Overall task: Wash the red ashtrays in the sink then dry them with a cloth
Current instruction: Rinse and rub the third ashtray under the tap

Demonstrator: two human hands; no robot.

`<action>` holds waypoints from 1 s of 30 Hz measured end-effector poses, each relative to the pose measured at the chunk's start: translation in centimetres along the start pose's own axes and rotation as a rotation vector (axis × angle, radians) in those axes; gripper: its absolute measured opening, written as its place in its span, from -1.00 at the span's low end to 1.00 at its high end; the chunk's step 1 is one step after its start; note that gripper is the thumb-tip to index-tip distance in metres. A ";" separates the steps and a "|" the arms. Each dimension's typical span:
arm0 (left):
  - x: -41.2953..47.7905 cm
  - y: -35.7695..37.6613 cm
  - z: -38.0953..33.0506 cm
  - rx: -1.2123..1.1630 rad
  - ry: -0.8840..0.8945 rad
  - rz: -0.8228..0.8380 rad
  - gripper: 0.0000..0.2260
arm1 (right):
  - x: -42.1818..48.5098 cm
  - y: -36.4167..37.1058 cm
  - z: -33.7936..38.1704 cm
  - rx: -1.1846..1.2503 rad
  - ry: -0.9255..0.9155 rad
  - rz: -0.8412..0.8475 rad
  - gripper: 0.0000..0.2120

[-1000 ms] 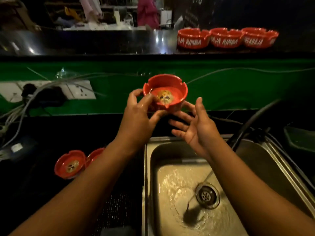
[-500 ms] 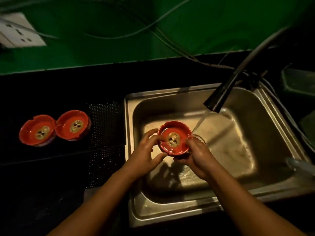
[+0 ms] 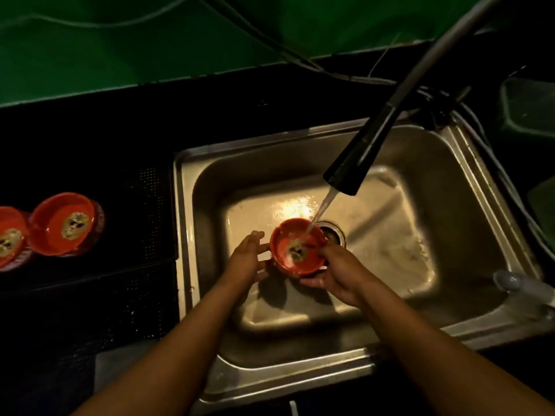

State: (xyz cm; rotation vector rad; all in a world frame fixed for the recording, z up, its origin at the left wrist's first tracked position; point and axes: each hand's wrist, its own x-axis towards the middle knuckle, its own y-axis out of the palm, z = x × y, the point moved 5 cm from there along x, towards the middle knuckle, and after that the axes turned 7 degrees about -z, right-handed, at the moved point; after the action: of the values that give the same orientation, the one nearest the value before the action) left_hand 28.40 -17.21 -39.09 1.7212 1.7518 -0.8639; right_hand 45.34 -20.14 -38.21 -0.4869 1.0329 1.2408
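Observation:
A red ashtray (image 3: 295, 250) with a pale emblem inside is held low over the steel sink (image 3: 420, 223), near the drain. Water from the black tap spout (image 3: 351, 163) pours into its bowl. My left hand (image 3: 246, 259) grips its left rim with thumb and fingers. My right hand (image 3: 336, 271) cups it from below and the right. Two more red ashtrays sit on the dark counter at the left: one (image 3: 64, 225) fully in view, the other (image 3: 10, 238) cut by the frame edge.
A green wall (image 3: 120, 40) with cables runs behind the black counter. A perforated black mat (image 3: 144, 211) lies left of the sink. A pale object (image 3: 516, 283) rests on the sink's right rim, and a dark tray (image 3: 528, 109) sits at the far right.
The ashtray came down from chest height in front of the wall into the sink and now sits under the running stream. The view tilted down toward the basin.

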 end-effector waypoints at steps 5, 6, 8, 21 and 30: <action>0.2 2.0 0.8 -0.052 -0.120 0.082 -0.62 | 0.5 -3.3 1.1 -0.059 -0.012 -0.079 -0.81; 0.2 2.6 0.9 -0.081 -0.152 0.118 -0.59 | 0.6 -3.3 1.9 -0.108 -0.060 -0.106 -0.80; 0.3 3.7 1.2 -0.186 -0.242 0.187 -0.52 | 0.6 -2.7 3.6 -0.358 -0.240 -0.150 -0.74; 0.9 6.5 -2.7 -0.670 -0.344 0.385 -0.49 | -2.2 0.7 4.1 -1.455 -1.030 0.029 -0.35; 0.4 3.9 -1.7 -0.566 -0.193 0.421 -0.32 | 0.7 1.1 4.0 -0.429 -0.294 -0.088 -0.38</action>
State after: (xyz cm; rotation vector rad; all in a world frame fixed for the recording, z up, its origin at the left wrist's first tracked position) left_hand 32.42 -15.70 -38.59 1.4783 1.2725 -0.2946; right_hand 45.82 -16.31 -36.64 -0.6478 0.4909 1.4102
